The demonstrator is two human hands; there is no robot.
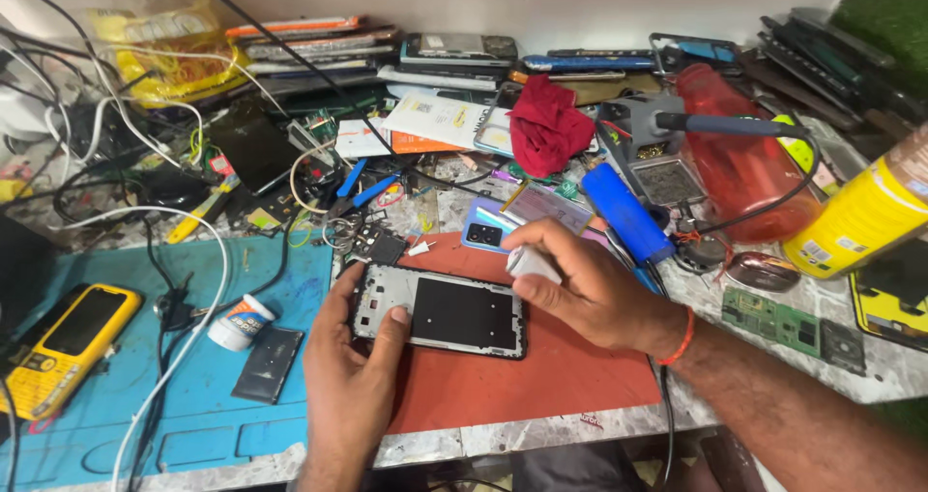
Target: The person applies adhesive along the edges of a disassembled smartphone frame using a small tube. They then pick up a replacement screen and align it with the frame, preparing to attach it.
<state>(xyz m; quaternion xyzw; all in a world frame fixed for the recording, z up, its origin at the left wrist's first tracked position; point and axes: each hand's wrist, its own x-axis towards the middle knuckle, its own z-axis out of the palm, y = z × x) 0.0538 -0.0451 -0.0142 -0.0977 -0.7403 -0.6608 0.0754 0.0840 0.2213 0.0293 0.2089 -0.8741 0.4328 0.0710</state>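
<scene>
Frame [440, 310] of an opened phone lies on the red mat [541, 376], near the table's front edge. Left hand [350, 371] grips its left end, thumb laid on the face and fingers curled under the edge. Right hand [590, 289] hovers over the frame's upper right corner, fingers pinched narrow around a small white tube [532, 262]. Blue mat [193, 395] to the left bears a yellow phone [66, 342] and a white bottle [242, 321]

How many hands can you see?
2. The left hand grips the black rectangular phone frame on the red mat; the right hand pinches a small white object above it.
</scene>
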